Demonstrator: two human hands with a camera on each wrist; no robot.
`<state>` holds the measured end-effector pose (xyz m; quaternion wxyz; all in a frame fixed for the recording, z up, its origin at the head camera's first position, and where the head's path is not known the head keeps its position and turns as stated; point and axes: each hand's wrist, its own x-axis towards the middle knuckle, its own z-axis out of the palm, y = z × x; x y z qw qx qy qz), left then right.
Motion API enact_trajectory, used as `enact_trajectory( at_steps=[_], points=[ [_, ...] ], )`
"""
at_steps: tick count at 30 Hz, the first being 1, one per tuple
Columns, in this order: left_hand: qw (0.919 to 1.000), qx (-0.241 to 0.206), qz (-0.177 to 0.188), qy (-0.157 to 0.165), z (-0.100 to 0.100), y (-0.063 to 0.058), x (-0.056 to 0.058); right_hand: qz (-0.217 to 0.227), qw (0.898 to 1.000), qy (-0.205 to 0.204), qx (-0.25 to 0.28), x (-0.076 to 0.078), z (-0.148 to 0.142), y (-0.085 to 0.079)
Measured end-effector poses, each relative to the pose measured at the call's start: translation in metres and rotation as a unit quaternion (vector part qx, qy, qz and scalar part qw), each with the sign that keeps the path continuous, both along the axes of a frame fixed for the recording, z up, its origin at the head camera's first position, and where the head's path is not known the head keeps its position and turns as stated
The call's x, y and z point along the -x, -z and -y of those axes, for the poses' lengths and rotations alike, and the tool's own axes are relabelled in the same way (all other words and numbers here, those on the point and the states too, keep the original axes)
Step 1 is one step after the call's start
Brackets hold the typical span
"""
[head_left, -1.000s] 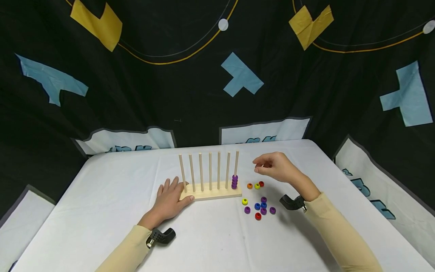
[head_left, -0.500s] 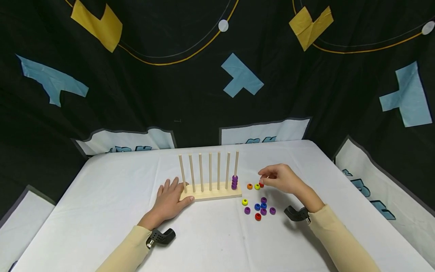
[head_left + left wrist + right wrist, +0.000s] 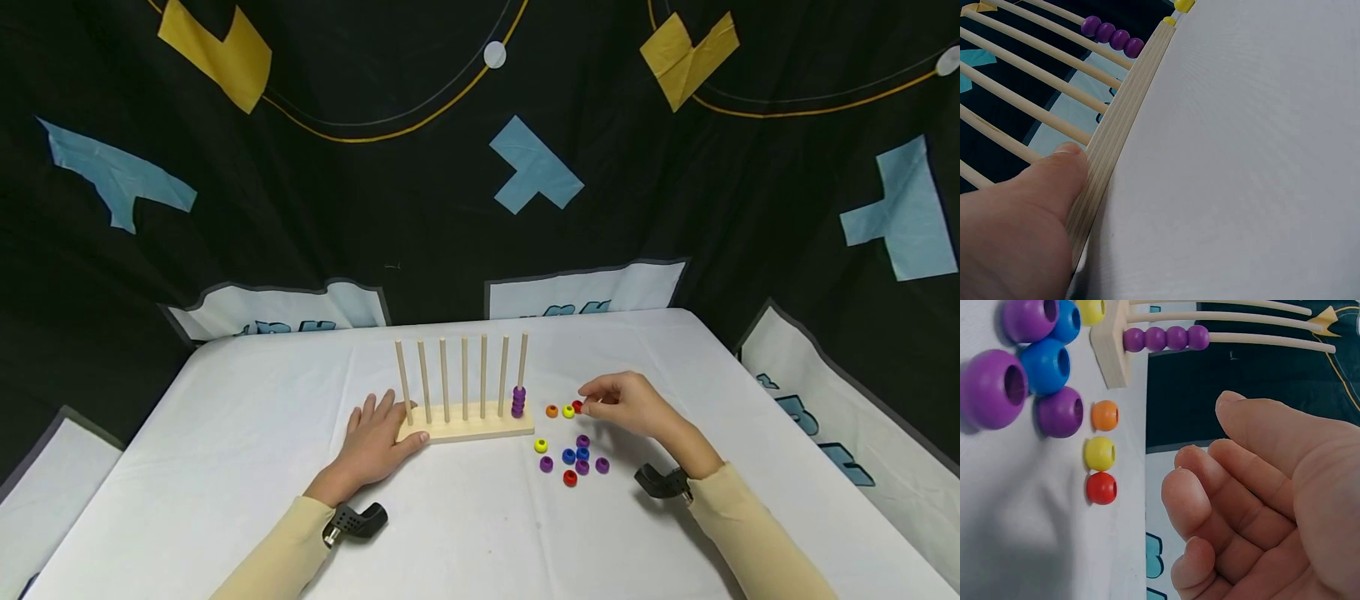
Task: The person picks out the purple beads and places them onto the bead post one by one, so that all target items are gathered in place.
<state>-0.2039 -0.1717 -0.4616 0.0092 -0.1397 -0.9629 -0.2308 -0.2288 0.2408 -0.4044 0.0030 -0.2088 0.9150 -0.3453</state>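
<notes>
My left hand (image 3: 373, 442) lies with spread fingers at the left end of a wooden peg rack (image 3: 468, 429), its thumb (image 3: 1063, 178) resting on the base. The rack has several upright pegs, and purple beads (image 3: 518, 402) are stacked on its rightmost one. My right hand (image 3: 628, 405) hovers beside a red bead (image 3: 1102, 488), fingers loosely bent. In the right wrist view a gap shows between the fingertips and that bead, and nothing is between thumb and fingers. A yellow bead (image 3: 1100, 454) and an orange bead (image 3: 1105, 415) sit in line with the red one.
Nearer me on the white-covered table (image 3: 465, 525) lie several loose beads: a yellow bead (image 3: 541, 446), blue beads (image 3: 568, 456), purple beads (image 3: 602, 465) and a second red bead (image 3: 570, 478). A black curtain (image 3: 420, 225) hangs behind the table.
My right hand has moved down and slightly right, from above the table beside the rack to next to the far red bead. The left hand and rack have stayed put.
</notes>
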Motion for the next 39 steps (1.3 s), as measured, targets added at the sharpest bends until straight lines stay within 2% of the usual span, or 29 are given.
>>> enact_trajectory(
  at_steps=[8,13,17,22,29,39],
  points=[
    [1.0,0.002,-0.003,0.001,0.001,0.001,0.001,0.002,1.0,-0.006,-0.01,-0.004,-0.006,0.007],
    [1.0,0.002,0.0,0.002,0.001,0.0,0.001,0.024,1.0,-0.015,-0.007,-0.008,-0.01,0.014],
    [1.0,0.001,-0.001,0.001,0.0,0.0,0.002,0.039,0.999,-0.033,0.001,-0.009,-0.012,0.02],
    [1.0,0.003,-0.003,0.001,0.0,0.001,0.002,0.033,0.998,-0.058,-0.003,-0.009,-0.013,0.026],
    [1.0,-0.002,0.002,0.001,0.0,0.001,0.001,0.05,0.997,-0.058,-0.02,-0.009,-0.009,0.03],
    [1.0,-0.001,0.001,0.003,0.001,0.001,0.001,0.066,0.996,-0.061,-0.013,-0.008,-0.008,0.035]
  ],
)
